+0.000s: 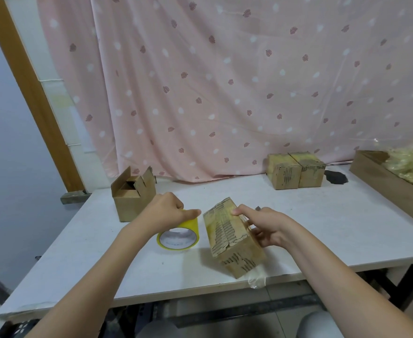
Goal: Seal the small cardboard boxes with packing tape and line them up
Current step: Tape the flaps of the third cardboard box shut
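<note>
2 sealed boxes [297, 172] sit side by side far right on the counter [322, 228]; 1 open box [133, 196] stands far left. Left hand [166, 211] grips the tape roll [178, 236]; right hand [265, 226] holds the near, tilted box [232, 236], fingers curled round it.

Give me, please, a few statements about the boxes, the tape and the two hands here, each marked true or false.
1. The left hand holds the yellow tape roll. True.
2. The right hand rests flat on the table. False: it holds the box at the front, which is tilted.
3. Two closed boxes stand side by side at the back right. True.
4. The box at the back left is taped shut. False: its flaps stand open.
5. The tape roll sits on top of a box. False: it is on the table.
</note>
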Available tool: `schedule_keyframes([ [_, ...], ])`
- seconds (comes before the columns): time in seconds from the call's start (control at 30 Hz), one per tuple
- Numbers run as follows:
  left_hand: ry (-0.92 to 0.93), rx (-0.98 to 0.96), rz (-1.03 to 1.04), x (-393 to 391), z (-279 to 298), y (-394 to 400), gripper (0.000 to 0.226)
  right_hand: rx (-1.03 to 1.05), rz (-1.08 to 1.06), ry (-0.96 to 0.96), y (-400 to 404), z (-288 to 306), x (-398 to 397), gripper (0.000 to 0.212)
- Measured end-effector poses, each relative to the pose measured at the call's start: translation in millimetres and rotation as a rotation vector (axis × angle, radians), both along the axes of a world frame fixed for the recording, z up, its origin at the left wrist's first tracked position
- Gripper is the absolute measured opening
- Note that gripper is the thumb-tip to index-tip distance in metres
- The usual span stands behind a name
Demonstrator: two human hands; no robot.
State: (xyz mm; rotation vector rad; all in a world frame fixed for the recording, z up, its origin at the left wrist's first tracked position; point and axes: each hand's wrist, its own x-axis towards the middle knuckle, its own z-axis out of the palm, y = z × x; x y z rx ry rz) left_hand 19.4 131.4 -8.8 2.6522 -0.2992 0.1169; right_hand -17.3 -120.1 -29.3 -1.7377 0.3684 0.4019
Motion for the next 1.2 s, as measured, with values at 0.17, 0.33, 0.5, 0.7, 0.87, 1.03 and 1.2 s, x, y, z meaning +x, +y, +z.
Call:
schedule_keyframes([
  [0.17, 0.105, -0.121, -0.045, -3.3, -17.2, -3.9, 0.068, 0.047, 0.041, 0.036, -8.3, 2.2, -1.1, 0.074],
  [0.33, 0.134, -0.071, -0.044, -3.4, -35.0, -13.1, 0.069, -0.053, 0.114, 0.064, -13.9, 7.0, 3.6, 0.061],
  [0.5, 0.126, -0.096, -0.03, -4.4, -37.4, -32.0, 0.068, -0.199, 0.16, 0.057, -28.5, 16.1, 2.2, 0.05],
  [0.7, 0.123, -0.097, -0.031, 0.2, -35.2, -48.8, 0.067, -0.673, 0.096, -0.244, -8.8, 21.1, -1.6, 0.016],
  [0.87, 0.11, -0.108, -0.034, -1.4, -37.0, -45.9, 0.067, -0.895, 0.251, -0.202, 35.1, 40.1, -8.9, 0.05],
  [1.03, 0.209, -0.19, -0.031, -3.2, -37.4, -42.6, 0.058, -0.979, 0.268, -0.165, 53.4, 31.6, 0.7, 0.051],
  [1.2, 0.308, -0.391, -0.117, -8.8, -27.8, -13.3, 0.053, -1.013, 0.263, -0.144, 54.5, 33.4, 3.7, 0.056],
])
